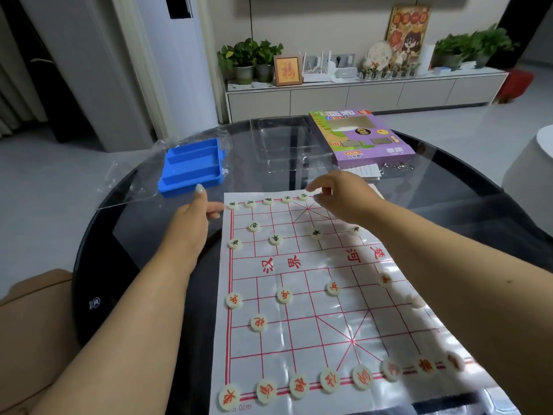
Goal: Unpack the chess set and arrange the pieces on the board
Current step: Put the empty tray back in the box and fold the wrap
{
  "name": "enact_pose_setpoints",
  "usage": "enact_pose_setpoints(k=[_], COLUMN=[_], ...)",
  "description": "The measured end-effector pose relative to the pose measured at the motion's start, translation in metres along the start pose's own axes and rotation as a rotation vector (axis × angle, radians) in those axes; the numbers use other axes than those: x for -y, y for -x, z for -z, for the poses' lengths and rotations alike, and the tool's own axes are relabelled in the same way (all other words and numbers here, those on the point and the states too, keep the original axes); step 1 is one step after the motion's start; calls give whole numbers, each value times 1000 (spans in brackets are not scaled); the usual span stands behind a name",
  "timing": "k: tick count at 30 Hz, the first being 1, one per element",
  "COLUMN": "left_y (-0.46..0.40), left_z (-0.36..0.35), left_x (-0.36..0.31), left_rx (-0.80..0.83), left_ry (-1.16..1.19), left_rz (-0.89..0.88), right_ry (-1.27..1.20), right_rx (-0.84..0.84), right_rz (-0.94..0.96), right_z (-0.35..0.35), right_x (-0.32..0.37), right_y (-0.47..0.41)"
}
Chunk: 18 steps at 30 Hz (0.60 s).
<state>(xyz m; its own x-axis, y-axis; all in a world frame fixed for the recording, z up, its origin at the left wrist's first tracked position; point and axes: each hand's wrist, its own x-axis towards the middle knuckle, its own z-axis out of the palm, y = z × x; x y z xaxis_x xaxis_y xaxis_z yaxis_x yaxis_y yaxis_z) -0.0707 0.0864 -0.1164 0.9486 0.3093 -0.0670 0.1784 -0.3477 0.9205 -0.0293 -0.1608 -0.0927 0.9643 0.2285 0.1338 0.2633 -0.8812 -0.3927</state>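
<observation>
A white paper chess board (323, 283) with red lines lies on the round dark glass table (143, 235). Several round cream pieces with red characters (298, 386) line its near edge. Several with dark characters (267, 201) sit along the far edge. My right hand (338, 194) hovers over the far edge with curled fingers; whether it pinches a piece is hidden. My left hand (194, 214) rests on the table at the board's far left corner, its fingers touching the corner, its thumb raised.
An empty blue plastic tray (191, 167) stands beyond my left hand on clear wrapping. A clear plastic insert (284, 139) and a purple game box (363, 134) lie at the table's far side. A slip of paper (363, 170) and small metal hooks are beside the box.
</observation>
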Motion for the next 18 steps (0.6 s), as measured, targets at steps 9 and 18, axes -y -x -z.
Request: enact_pose_setpoints(k=[9,18], left_y=[-57,-73], left_z=[18,37], left_x=[-8,-1], left_rx=[-76,-5], left_ry=[396,806], left_rz=[280,443], right_ry=[-132,211], right_rx=[58,166], right_rz=[43,137], right_z=[-40,-87], right_x=[73,131], right_y=[-69,-131])
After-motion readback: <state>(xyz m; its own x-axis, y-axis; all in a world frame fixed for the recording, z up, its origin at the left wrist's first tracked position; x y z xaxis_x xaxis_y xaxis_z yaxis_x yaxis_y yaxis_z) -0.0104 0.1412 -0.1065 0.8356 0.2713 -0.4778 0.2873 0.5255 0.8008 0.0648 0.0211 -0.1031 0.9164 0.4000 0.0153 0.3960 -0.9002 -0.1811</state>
